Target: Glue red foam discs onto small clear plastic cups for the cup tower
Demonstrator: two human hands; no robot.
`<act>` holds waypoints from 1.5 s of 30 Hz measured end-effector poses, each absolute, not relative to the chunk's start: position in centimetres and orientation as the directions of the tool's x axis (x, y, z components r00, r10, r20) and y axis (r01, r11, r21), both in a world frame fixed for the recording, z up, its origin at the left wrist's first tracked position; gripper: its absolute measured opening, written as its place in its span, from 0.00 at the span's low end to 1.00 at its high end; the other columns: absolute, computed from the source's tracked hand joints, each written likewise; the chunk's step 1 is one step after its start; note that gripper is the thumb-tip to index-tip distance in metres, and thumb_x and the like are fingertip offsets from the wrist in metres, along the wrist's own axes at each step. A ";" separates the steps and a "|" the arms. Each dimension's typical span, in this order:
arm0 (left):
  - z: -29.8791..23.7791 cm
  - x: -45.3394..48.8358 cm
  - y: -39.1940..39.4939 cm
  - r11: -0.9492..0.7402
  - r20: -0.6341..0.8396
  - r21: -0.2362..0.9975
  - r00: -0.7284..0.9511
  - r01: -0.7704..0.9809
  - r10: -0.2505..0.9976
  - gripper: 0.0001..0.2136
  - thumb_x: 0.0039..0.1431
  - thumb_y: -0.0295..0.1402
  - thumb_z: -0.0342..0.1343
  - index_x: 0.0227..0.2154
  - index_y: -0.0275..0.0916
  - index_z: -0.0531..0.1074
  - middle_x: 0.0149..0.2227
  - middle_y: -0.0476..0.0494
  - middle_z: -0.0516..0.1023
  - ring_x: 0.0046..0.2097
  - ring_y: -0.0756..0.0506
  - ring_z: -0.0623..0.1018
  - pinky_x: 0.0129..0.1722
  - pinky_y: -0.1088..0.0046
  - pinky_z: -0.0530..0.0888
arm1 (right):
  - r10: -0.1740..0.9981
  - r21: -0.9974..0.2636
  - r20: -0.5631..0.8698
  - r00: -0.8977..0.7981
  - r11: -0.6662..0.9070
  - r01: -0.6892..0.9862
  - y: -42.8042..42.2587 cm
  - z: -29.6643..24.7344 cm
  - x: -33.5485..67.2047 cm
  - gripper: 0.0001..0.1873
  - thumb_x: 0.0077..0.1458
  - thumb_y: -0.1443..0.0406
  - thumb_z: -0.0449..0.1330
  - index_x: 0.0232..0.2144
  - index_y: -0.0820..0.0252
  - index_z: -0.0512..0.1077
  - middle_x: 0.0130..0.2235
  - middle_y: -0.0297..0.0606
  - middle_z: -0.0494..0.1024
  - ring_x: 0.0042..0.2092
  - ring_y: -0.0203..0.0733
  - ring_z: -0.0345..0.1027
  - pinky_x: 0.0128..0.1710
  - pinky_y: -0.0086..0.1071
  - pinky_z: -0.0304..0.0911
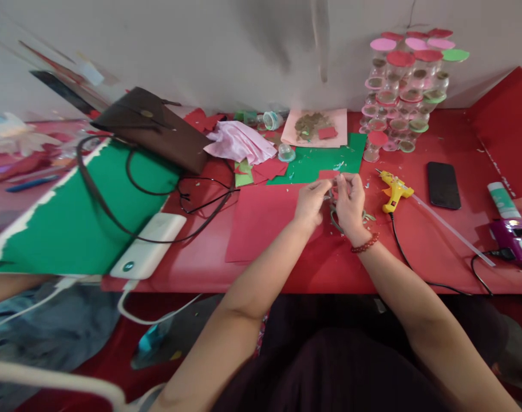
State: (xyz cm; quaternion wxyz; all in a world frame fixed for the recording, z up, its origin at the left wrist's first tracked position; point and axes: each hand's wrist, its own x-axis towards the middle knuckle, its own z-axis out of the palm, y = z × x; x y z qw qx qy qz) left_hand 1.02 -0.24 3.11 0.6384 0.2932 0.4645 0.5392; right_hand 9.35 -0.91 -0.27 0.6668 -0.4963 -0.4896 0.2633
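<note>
My left hand point(311, 201) and my right hand point(350, 203) meet over the red table point(432, 246), fingers curled and pinched together around a small piece I cannot make out. A pair of scissors point(335, 220) lies or hangs just below the hands, partly hidden. A red paper sheet point(261, 220) lies under and left of my left hand. A red bead bracelet point(364, 244) circles my right wrist.
A yellow glue gun point(394, 191) with cord lies right of my hands, then a black phone point(443, 184). A stack of small lidded jars point(404, 91) stands at the back. Green paper point(325, 163), a brown bag point(158, 129), a white power bank point(147, 246) and a green sheet point(76, 217) are left.
</note>
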 end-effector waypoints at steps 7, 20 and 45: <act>2.9 2.2 -0.3 0.248 -0.344 0.838 -0.116 -0.487 0.932 0.09 0.47 0.27 0.64 0.19 0.38 0.70 0.19 0.54 0.68 0.23 0.53 0.67 0.26 0.75 0.63 | 0.815 -0.892 0.448 0.366 0.382 0.241 -0.5 -0.8 9.4 0.10 0.67 0.56 0.54 0.35 0.52 0.65 0.34 0.34 0.73 0.36 0.38 0.68 0.41 0.36 0.65; 4.1 2.3 0.5 0.332 -0.378 0.816 -0.003 -0.474 0.926 0.03 0.47 0.29 0.66 0.27 0.38 0.79 0.25 0.49 0.75 0.26 0.53 0.69 0.26 0.75 0.65 | 0.804 -0.891 0.454 0.383 0.423 0.167 -0.2 0.2 10.5 0.12 0.67 0.53 0.54 0.36 0.52 0.65 0.36 0.36 0.74 0.38 0.39 0.69 0.44 0.38 0.68; 1.2 2.7 0.4 0.318 -0.374 0.769 0.013 -0.554 0.927 0.06 0.55 0.35 0.65 0.31 0.39 0.78 0.31 0.47 0.79 0.32 0.50 0.77 0.34 0.71 0.72 | 0.770 -0.849 0.517 0.374 0.406 0.337 -0.7 -0.6 10.1 0.10 0.69 0.55 0.52 0.36 0.51 0.65 0.38 0.38 0.74 0.42 0.44 0.69 0.46 0.43 0.67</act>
